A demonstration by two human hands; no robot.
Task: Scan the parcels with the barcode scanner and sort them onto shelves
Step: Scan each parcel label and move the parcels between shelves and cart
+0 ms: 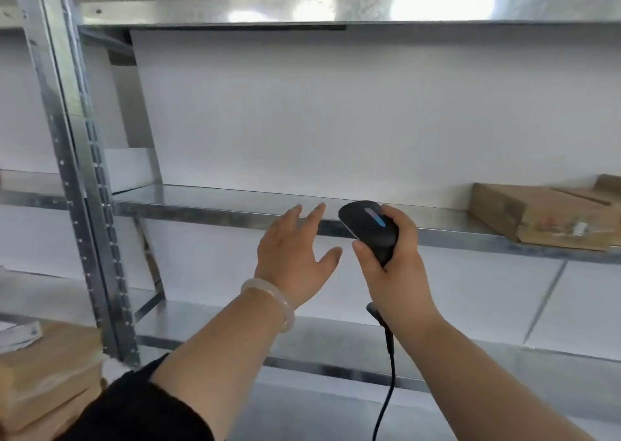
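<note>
Parcel stack point(50, 373) near left, low, well apart from left hand point(292, 255) (empty, fingers spread wide) at middle shelf point(218, 205) edge. Right hand point(396, 272) grips barcode scanner point(369, 228). Shelved parcel point(537, 215) far right; left hand judged nearer to stack.

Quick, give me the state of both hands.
Left hand: open, fingers spread, holding nothing.
Right hand: gripping the barcode scanner.
</note>
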